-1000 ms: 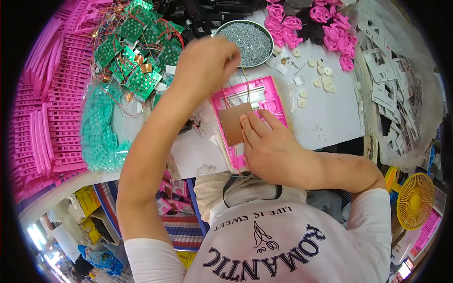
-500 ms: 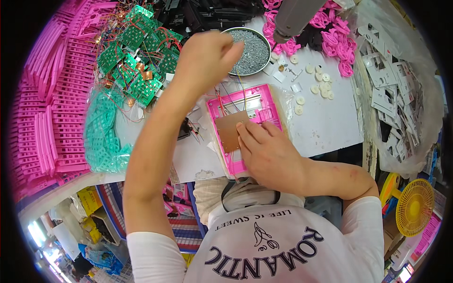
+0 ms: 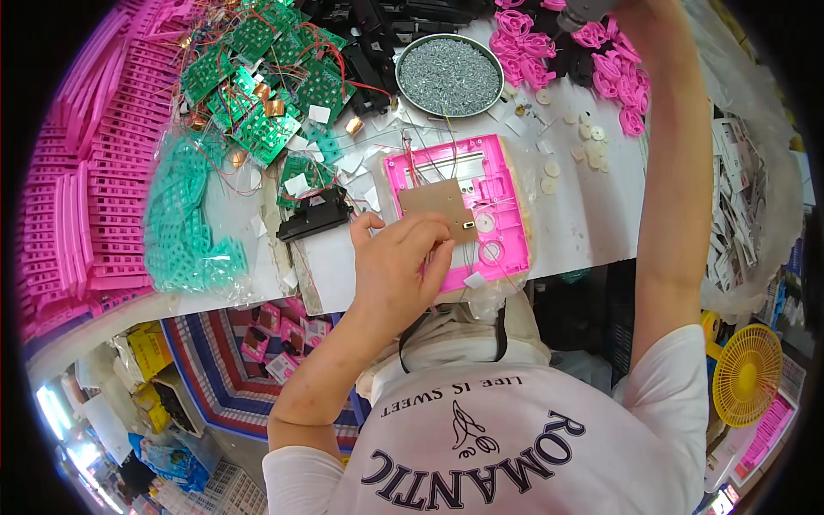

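My left grip point(image 3: 399, 262), loosely curled, overlaps the brown board's point(image 3: 439, 201) lower left; whether it pinches, I cannot tell. The board lies within the pink case point(image 3: 512, 216) on the counter point(image 3: 601, 227): case uncovered, board's fastening unconfirmed. Loose wires point(image 3: 409, 159) cross the upper end. Beyond: black box point(image 3: 313, 215), screws point(image 3: 451, 75), and grey driver point(image 3: 585, 10) at my right grip point(image 3: 633, 7), cropped, closure unclear.
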`<action>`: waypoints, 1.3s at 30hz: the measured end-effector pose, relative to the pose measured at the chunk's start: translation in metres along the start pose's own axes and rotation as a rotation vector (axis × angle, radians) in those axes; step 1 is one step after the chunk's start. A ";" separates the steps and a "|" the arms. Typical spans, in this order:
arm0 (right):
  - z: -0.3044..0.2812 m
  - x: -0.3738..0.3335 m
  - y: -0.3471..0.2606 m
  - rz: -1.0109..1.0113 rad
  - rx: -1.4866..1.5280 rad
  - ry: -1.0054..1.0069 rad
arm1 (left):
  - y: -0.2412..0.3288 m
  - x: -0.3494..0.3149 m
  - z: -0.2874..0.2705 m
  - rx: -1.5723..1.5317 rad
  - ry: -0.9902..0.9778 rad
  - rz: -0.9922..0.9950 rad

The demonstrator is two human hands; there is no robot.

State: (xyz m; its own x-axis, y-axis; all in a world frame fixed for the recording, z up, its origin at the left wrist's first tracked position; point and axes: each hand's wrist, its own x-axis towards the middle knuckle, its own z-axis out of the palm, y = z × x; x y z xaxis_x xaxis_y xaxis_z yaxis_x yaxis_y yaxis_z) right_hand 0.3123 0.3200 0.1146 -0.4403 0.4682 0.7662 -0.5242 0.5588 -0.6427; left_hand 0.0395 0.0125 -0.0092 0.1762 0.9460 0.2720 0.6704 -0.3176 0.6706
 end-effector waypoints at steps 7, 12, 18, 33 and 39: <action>0.155 -0.051 0.005 0.461 0.115 -0.048 | -0.013 -0.015 0.002 -0.038 0.038 -0.021; 0.226 -0.101 -0.037 0.479 0.353 0.221 | -0.015 -0.012 0.005 -0.062 0.101 0.009; 0.233 -0.110 -0.032 0.523 0.352 0.199 | -0.017 -0.010 0.006 -0.075 0.117 0.001; 0.250 -0.121 -0.030 0.612 0.283 0.198 | -0.028 -0.016 -0.014 -0.191 -0.096 0.042; 0.256 -0.121 -0.029 0.637 0.251 0.137 | -0.031 -0.017 -0.012 -0.176 -0.117 0.079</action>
State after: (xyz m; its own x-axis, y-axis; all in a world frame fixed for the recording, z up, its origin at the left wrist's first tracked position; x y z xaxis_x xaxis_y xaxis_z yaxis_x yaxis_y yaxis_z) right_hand 0.1942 0.0721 0.0406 -0.6304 0.7437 0.2226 -0.3545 -0.0207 -0.9348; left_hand 0.0066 0.0057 -0.0263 0.3124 0.9156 0.2532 0.5169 -0.3874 0.7634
